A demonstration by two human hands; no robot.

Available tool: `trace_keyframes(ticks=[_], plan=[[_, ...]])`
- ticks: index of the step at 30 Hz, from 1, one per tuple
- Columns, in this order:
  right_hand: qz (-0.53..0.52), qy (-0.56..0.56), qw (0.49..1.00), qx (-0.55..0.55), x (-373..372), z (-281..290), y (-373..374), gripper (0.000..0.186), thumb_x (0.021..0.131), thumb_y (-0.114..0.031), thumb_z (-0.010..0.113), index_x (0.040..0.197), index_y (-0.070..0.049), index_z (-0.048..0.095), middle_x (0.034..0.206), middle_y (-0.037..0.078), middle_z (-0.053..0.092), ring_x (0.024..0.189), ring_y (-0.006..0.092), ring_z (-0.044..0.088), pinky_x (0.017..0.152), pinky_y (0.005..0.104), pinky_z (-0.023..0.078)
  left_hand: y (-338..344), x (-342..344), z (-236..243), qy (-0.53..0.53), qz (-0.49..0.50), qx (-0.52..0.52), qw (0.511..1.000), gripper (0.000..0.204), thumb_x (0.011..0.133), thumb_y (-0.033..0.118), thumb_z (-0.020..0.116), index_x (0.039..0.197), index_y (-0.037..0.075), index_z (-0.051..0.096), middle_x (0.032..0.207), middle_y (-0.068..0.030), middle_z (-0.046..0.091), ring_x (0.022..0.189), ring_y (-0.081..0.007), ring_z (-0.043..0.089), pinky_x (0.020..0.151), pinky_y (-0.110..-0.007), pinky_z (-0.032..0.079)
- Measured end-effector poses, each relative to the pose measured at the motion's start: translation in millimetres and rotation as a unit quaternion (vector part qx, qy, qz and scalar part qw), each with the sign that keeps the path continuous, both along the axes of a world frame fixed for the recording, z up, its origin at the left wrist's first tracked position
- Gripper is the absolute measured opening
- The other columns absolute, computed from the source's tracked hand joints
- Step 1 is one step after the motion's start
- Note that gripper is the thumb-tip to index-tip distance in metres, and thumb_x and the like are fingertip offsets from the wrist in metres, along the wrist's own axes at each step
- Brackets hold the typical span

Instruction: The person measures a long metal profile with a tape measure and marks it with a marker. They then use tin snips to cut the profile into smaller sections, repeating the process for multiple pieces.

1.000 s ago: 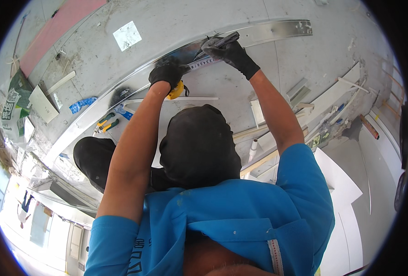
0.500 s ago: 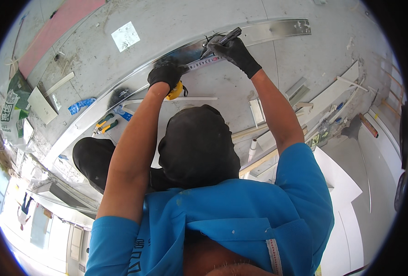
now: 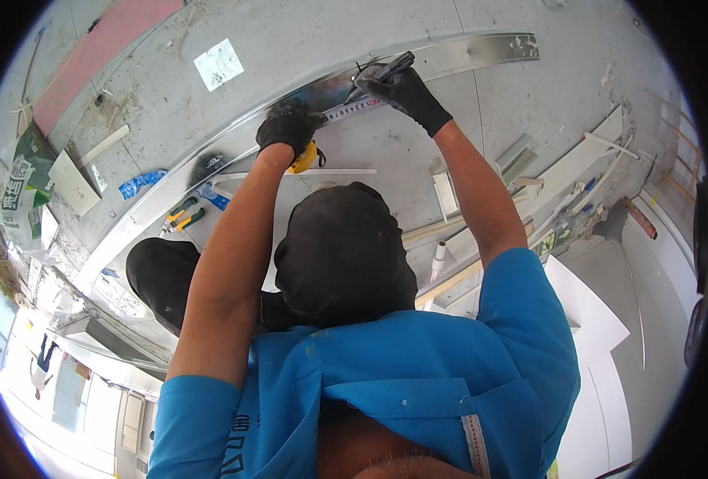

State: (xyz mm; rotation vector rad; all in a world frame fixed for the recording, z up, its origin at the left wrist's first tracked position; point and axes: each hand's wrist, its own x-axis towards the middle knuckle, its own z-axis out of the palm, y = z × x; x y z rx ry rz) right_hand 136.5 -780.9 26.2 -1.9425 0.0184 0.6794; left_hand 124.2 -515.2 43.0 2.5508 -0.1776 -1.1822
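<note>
A long, shiny metal strip (image 3: 475,50) lies across the floor ahead of me. My left hand (image 3: 286,128), in a black glove, is closed on a yellow tape measure (image 3: 302,159) at the strip's near edge. The pulled-out white blade (image 3: 351,108) runs rightward along the metal from that hand. In my right hand (image 3: 400,85), also black-gloved, a dark marker (image 3: 394,66) is gripped at a slant, its tip low by the blade. Whether the tip touches the metal I cannot tell.
Yellow-and-green snips (image 3: 182,215) and a blue wrapper (image 3: 141,184) lie at the left. White trim strips and boards (image 3: 565,164) are scattered at the right. A green-and-white sack (image 3: 28,188) stands far left. A white paper square (image 3: 219,65) lies beyond the strip.
My right hand and the marker have shifted slightly left and down along the blade. The left hand and the tape measure stay in place.
</note>
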Motion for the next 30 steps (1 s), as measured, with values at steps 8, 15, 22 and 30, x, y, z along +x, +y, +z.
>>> trace_keyframes(ticks=[8, 15, 22, 30], plan=[[-0.135, -0.027, 0.968, 0.208, 3.1, 6.7, 1.3, 0.031, 0.095, -0.030, 0.067, 0.106, -0.001, 0.067, 0.082, 0.001, 0.064, 0.076, 0.0089, 0.059, 0.070, 0.0250, 0.049, 2.3, -1.2, -4.8, -0.018, -0.021, -0.010, 1.000, 0.048, 0.093, 0.046, 0.057, 0.120, 0.007, 0.064, 0.116, -0.0166, 0.066, 0.109, -0.0329, 0.062, 0.093, -0.042, 0.048], [-0.306, -0.070, 0.914, 0.256, 5.8, 69.4, -38.5, 0.026, 0.098, -0.026, 0.061, 0.104, 0.000, 0.065, 0.079, 0.001, 0.062, 0.074, 0.0090, 0.059, 0.069, 0.0239, 0.048, 41.8, 14.4, -38.9, 0.027, -0.019, -0.270, 0.962, 0.045, 0.094, 0.040, 0.057, 0.112, 0.000, 0.065, 0.078, -0.0127, 0.069, 0.071, -0.0247, 0.068, 0.070, -0.035, 0.052], [-0.297, -0.086, 0.914, 0.263, 10.7, 80.7, -45.4, 0.026, 0.098, -0.025, 0.061, 0.106, -0.001, 0.064, 0.080, 0.002, 0.061, 0.075, 0.0105, 0.060, 0.071, 0.0252, 0.050, 23.5, 47.8, 15.9, 0.072, 0.078, -0.020, 0.994, 0.057, 0.092, 0.055, 0.052, 0.074, 0.007, 0.076, 0.069, -0.0094, 0.070, 0.066, -0.0220, 0.067, 0.068, -0.034, 0.050], [-0.263, -0.036, 0.927, 0.266, 7.7, 53.9, -40.2, 0.023, 0.097, -0.022, 0.062, 0.107, -0.002, 0.064, 0.086, 0.002, 0.065, 0.078, 0.0098, 0.061, 0.075, 0.0269, 0.052, 27.6, 55.7, 11.9, 0.039, -0.019, -0.012, 0.999, 0.057, 0.089, 0.059, 0.053, 0.082, 0.007, 0.075, 0.078, -0.0128, 0.071, 0.076, -0.0284, 0.069, 0.074, -0.039, 0.052]])
